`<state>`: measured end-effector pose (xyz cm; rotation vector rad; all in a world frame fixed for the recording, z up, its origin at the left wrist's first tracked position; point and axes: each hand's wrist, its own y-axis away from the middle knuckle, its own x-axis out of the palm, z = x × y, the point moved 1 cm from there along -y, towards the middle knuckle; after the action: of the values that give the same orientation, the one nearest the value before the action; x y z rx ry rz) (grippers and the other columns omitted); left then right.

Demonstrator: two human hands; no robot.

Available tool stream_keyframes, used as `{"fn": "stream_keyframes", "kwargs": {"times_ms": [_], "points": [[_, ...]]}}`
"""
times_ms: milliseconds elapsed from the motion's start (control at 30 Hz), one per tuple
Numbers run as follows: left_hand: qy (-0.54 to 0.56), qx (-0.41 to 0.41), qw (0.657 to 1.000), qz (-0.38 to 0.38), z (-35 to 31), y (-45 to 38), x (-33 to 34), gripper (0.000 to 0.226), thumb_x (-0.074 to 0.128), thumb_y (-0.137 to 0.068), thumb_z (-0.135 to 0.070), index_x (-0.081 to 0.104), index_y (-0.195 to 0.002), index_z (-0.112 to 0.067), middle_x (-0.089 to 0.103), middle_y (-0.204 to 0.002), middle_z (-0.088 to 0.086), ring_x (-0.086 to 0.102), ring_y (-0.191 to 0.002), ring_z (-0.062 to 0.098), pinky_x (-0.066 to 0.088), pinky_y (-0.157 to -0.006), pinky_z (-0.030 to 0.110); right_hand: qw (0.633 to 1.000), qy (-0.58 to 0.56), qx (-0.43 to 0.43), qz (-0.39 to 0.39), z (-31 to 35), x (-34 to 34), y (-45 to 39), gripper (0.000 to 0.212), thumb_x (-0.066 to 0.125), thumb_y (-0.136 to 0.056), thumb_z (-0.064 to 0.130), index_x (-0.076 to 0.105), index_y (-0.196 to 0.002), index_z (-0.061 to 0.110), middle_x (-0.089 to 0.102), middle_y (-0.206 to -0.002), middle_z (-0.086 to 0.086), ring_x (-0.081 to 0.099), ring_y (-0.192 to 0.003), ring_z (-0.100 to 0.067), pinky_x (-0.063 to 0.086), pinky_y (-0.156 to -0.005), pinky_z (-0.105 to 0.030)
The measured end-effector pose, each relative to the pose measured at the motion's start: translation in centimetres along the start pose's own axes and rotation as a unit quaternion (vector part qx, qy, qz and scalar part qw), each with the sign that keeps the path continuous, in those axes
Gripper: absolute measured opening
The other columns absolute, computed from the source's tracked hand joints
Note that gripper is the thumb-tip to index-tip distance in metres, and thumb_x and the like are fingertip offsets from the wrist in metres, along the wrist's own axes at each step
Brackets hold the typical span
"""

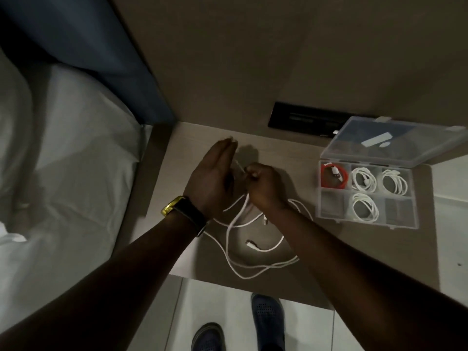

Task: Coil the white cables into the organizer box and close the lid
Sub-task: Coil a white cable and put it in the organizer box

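Head view: left hand (211, 177) open, fingers straight, palm turned toward the right hand (263, 184), which is fisted around a white cable (234, 224). Loose cable loops lie on the counter (291, 153) below both hands. Organizer box (368, 196) at right, lid (395, 141) open, red coil (333, 176) and three white coils inside.

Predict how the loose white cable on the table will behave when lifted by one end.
The white cable lies in slack, crossing loops, so it is probably floppy and would dangle. Those overlaps suggest it may snag on itself. The right hand pinches one end while the left hand stays flat and open, so it likely weighs little.
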<state>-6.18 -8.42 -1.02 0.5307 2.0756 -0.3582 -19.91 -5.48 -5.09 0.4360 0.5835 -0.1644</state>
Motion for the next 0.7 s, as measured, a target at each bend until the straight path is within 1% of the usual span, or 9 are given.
{"fn": "stream_keyframes", "kwargs": {"times_ms": [100, 167, 233, 300, 367, 433, 500, 567, 700], "points": [[-0.029, 0.039, 0.993, 0.110, -0.6, -0.5, -0.9, 0.043, 0.053, -0.084, -0.016, 0.061, -0.122, 0.001, 0.064, -0.119, 0.027, 0.061, -0.110, 0.043, 0.048, -0.092, 0.045, 0.997, 0.013, -0.075, 0.018, 0.5, -2.2, 2.3, 0.014, 0.053, -0.089, 0.021, 0.060, -0.096, 0.031, 0.066, -0.090, 0.005, 0.070, -0.082, -0.035, 0.057, -0.073, -0.054], [-0.008, -0.015, 0.989, 0.149, -1.4, -0.2, -1.5, 0.038, 0.041, -0.084, -0.024, 0.067, -0.103, -0.004, 0.068, -0.097, 0.021, 0.063, -0.089, 0.041, 0.046, -0.070, 0.039, 0.991, 0.029, -0.134, 0.006, 0.4, -3.1, 2.8, 0.012, 0.052, -0.092, 0.021, 0.060, -0.094, 0.030, 0.063, -0.091, 0.002, 0.066, -0.078, -0.030, 0.056, -0.069, -0.051], [0.102, -0.129, 0.971, 0.173, -2.4, 0.3, -1.7, 0.032, 0.042, -0.091, -0.025, 0.065, -0.098, -0.003, 0.067, -0.086, 0.016, 0.064, -0.077, 0.036, 0.044, -0.064, 0.038, 0.983, 0.057, -0.171, -0.024, 0.3, -3.8, 3.0, 0.011, 0.055, -0.094, 0.019, 0.064, -0.093, 0.026, 0.063, -0.092, 0.001, 0.062, -0.081, -0.022, 0.052, -0.071, -0.040], [0.338, -0.310, 0.866, 0.201, -3.5, 0.9, -1.6, 0.020, 0.051, -0.096, -0.013, 0.064, -0.099, 0.001, 0.059, -0.068, 0.006, 0.056, -0.052, 0.020, 0.045, -0.056, 0.035, 0.982, 0.057, -0.172, -0.048, 0.1, -4.2, 3.3, 0.007, 0.057, -0.095, 0.020, 0.064, -0.093, 0.023, 0.065, -0.093, 0.004, 0.061, -0.085, -0.017, 0.050, -0.073, -0.036], [0.540, -0.427, 0.697, 0.200, -4.3, 1.6, -2.0, 0.022, 0.049, -0.098, -0.017, 0.063, -0.087, -0.004, 0.040, -0.057, -0.002, 0.035, -0.040, 0.009, 0.034, -0.043, 0.024, 0.982, 0.043, -0.173, -0.066, 0.0, -4.3, 3.7, 0.008, 0.057, -0.096, 0.023, 0.062, -0.091, 0.020, 0.065, -0.089, 0.007, 0.060, -0.083, -0.014, 0.049, -0.072, -0.035], [0.676, -0.437, 0.556, 0.208, -4.7, 2.3, -2.5, 0.024, 0.046, -0.098, -0.020, 0.058, -0.079, -0.011, 0.035, -0.055, -0.005, 0.029, -0.040, 0.006, 0.031, -0.039, 0.019, 0.983, 0.029, -0.169, -0.069, -0.3, -4.4, 4.4, 0.011, 0.055, -0.098, 0.023, 0.061, -0.091, 0.019, 0.063, -0.084, 0.010, 0.058, -0.078, -0.010, 0.045, -0.068, -0.031], [0.777, -0.401, 0.447, 0.190, -5.2, 2.9, -3.0, 0.019, 0.046, -0.096, -0.018, 0.058, -0.082, -0.012, 0.045, -0.058, -0.005, 0.038, -0.044, 0.005, 0.041, -0.045, 0.019, 0.987, 0.029, -0.154, -0.043, -0.6, -4.1, 5.6, 0.011, 0.052, -0.099, 0.019, 0.061, -0.093, 0.018, 0.062, -0.081, 0.013, 0.057, -0.074, -0.008, 0.041, -0.065, -0.028], [0.838, -0.359, 0.391, 0.124, -5.7, 3.0, -3.2, 0.015, 0.047, -0.094, -0.014, 0.061, -0.091, -0.009, 0.059, -0.069, 0.000, 0.057, -0.057, 0.009, 0.057, -0.063, 0.026, 0.994, -0.010, -0.112, 0.011, -1.0, -3.2, 6.8, 0.014, 0.048, -0.094, 0.018, 0.060, -0.093, 0.025, 0.065, -0.075, 0.014, 0.061, -0.067, -0.012, 0.049, -0.063, -0.034], [0.863, -0.316, 0.394, -0.015, -5.5, 3.0, -2.5, 0.026, 0.039, -0.098, -0.005, 0.064, -0.101, 0.000, 0.073, -0.091, 0.012, 0.073, -0.086, 0.023, 0.056, -0.091, 0.041, 0.986, -0.039, -0.128, 0.101, -1.0, -2.1, 10.1, 0.022, 0.041, -0.095, 0.033, 0.056, -0.083, 0.043, 0.058, -0.059, 0.020, 0.052, -0.051, -0.001, 0.041, -0.057, -0.030]]}}
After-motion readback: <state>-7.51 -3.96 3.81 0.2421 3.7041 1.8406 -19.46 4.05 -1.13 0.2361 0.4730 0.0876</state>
